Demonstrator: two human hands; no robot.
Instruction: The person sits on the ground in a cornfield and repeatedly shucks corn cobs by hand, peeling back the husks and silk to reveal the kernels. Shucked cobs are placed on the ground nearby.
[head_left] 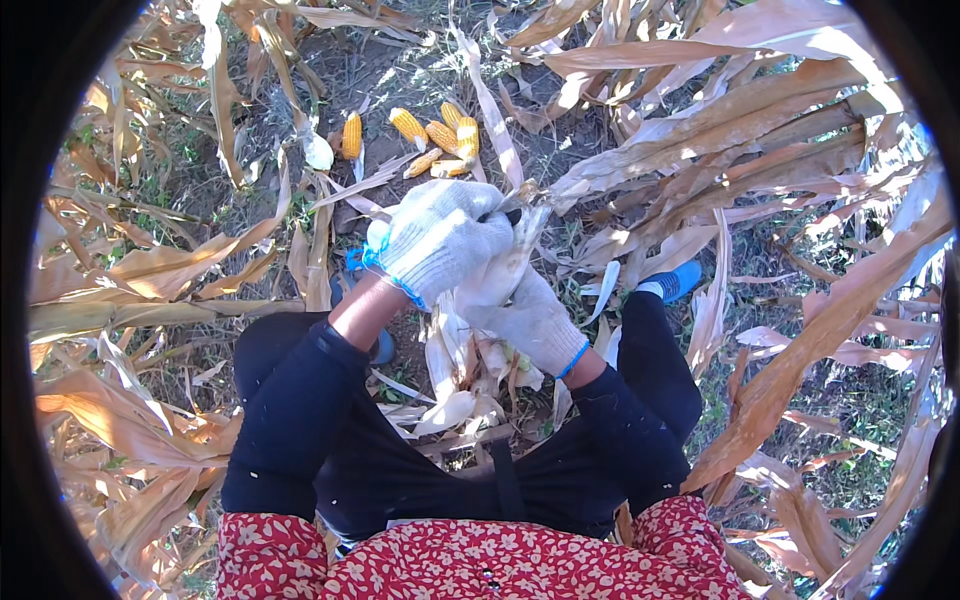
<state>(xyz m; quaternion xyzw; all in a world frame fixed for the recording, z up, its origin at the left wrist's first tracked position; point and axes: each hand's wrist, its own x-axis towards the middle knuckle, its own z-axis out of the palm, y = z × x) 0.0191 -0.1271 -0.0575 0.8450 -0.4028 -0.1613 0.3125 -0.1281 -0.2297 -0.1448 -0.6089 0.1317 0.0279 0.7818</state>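
Note:
Both of my hands wear pale knitted gloves with blue cuffs. Between them is an ear of corn [522, 240] wrapped in dry, pale husk, its brownish end pointing away from me. My left hand [445, 235] is closed over the ear's upper part from the left. Lower down, my right hand [535, 322] wraps round it from the right. The glove hides my left fingertips. Just beyond my hands, several bare yellow corn cobs [442, 138] lie in a loose group on the soil.
Loose pale husks [455, 375] are heaped between my legs. Dry corn stalks and leaves [720, 130] lean in at the right, reaching close to my hands. More dry leaves [150, 270] and a stalk [160, 315] lie at the left. My blue shoe [675, 280] rests on the right.

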